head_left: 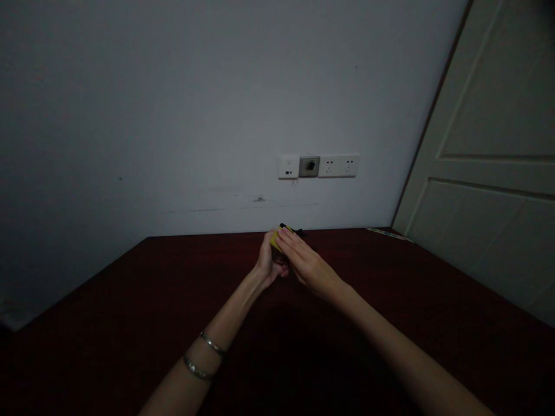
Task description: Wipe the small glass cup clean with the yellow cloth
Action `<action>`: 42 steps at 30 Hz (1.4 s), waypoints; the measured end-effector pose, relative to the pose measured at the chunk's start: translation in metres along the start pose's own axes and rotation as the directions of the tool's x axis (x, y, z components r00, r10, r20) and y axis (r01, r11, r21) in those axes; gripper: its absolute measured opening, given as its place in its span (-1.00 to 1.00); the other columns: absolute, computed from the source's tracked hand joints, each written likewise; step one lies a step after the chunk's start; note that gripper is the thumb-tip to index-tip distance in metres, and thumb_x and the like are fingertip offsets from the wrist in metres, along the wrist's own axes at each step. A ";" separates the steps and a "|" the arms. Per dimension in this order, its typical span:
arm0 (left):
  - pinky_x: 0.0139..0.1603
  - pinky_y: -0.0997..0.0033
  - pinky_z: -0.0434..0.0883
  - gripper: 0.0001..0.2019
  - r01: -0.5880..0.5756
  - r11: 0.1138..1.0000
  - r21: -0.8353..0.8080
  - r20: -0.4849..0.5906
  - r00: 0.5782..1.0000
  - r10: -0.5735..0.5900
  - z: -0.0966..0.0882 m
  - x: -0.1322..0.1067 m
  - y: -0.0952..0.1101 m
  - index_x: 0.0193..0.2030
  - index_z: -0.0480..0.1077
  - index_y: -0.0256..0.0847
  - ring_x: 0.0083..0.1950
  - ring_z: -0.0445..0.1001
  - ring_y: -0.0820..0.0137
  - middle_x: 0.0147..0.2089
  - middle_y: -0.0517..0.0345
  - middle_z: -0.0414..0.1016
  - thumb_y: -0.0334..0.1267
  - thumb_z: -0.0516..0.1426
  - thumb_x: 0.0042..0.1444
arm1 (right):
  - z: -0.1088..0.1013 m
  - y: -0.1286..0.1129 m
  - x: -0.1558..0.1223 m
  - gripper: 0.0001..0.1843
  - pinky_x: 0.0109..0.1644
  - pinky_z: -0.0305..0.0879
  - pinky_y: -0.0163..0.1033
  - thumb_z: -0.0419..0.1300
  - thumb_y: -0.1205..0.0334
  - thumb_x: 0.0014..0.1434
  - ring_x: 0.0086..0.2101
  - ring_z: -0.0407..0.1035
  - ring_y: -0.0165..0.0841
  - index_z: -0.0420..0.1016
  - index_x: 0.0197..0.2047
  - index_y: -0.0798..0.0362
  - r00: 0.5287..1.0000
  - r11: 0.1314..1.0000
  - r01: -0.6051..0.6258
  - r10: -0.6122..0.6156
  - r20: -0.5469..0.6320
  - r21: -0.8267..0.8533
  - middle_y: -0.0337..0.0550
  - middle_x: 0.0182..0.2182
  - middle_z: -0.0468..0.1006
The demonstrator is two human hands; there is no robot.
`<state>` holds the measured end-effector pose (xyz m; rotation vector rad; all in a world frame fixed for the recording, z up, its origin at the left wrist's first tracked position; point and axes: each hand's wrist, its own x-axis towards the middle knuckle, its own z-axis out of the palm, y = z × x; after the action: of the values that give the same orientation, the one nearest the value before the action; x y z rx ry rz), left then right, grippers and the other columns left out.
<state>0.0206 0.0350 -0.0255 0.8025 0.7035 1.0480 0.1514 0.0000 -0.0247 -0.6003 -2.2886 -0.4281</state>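
Observation:
Near the back of the dark red tabletop, my two hands meet around a small yellow thing with black parts (274, 240). My left hand (267, 263) is closed around it from the left, fingertips curling underneath. From the right, my right hand (306, 260) lies over its top, fingers straight, pressed together and gripping it against the left hand. Most of the thing is hidden by the hands, and dim light keeps me from telling its kind. A darker brownish part shows below the yellow, between the palms. Two metal bangles (198, 368) circle my left forearm.
The dark red tabletop (195, 289) runs back to a pale wall (195, 115). Sockets and switch plates (338, 166) sit on the wall. A panelled door (489, 173) stands at the right. A thin, patterned strip (389, 234) lies at the table's back right edge.

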 end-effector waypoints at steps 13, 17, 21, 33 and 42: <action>-0.55 0.49 0.28 -0.60 -0.069 0.965 -0.252 -0.075 0.996 0.052 -0.016 0.005 0.006 -0.49 0.42 -0.33 -0.57 0.42 0.41 -0.57 0.08 0.47 -0.03 -0.01 0.11 | -0.005 -0.009 0.003 -0.52 0.33 -0.01 -0.06 -0.14 0.49 0.26 0.28 -0.15 -0.32 0.08 0.25 0.26 0.986 0.997 0.077 -0.076 0.150 0.000 0.08 0.23 0.17; -0.60 0.50 0.24 -0.58 -0.039 0.971 -0.234 -0.122 0.992 0.011 -0.018 0.005 0.009 -0.50 0.41 -0.32 -0.62 0.38 0.42 -0.61 0.12 0.44 0.02 -0.01 0.09 | -0.008 -0.008 0.002 -0.54 0.32 0.00 -0.06 -0.14 0.47 0.28 0.28 -0.13 -0.32 0.12 0.23 0.26 0.982 0.995 0.100 -0.097 0.162 -0.007 0.09 0.22 0.19; -0.72 0.51 0.10 -0.57 -0.013 0.979 -0.201 -0.151 0.988 -0.018 -0.017 0.000 0.017 -0.52 0.38 -0.30 -0.72 0.27 0.45 -0.68 0.15 0.37 0.05 -0.01 0.07 | -0.012 -0.002 0.000 -0.53 0.33 -0.02 -0.03 -0.15 0.48 0.28 0.28 -0.15 -0.34 0.10 0.24 0.23 0.978 0.992 0.124 -0.124 0.170 0.008 0.07 0.23 0.17; -0.84 0.57 -0.06 -0.35 0.205 0.979 0.011 0.257 0.945 -0.201 -0.042 0.006 0.023 -0.34 0.40 -0.38 -0.79 0.11 0.51 -0.57 -0.05 0.41 0.18 -0.25 0.10 | -0.014 0.008 -0.009 -0.46 0.25 0.14 -0.06 -0.08 0.52 0.20 0.16 0.18 -0.37 0.22 0.20 -0.05 0.944 0.857 -0.207 0.301 -0.132 0.472 -0.12 0.16 0.32; -0.88 0.49 0.09 -0.40 0.175 0.958 0.227 0.330 0.912 -0.244 -0.035 0.010 0.007 -0.40 0.38 -0.32 -0.81 0.17 0.44 -0.67 0.06 0.35 0.23 -0.17 0.06 | -0.022 -0.004 -0.002 -0.51 0.28 0.05 0.03 -0.12 0.47 0.26 0.26 -0.04 -0.29 0.11 0.25 0.15 0.999 0.995 0.043 -0.044 0.002 0.093 0.06 0.20 0.23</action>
<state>-0.0080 0.0548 -0.0390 1.0287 0.5699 0.6209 0.1630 -0.0145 -0.0118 -0.5061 -2.3154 -0.3392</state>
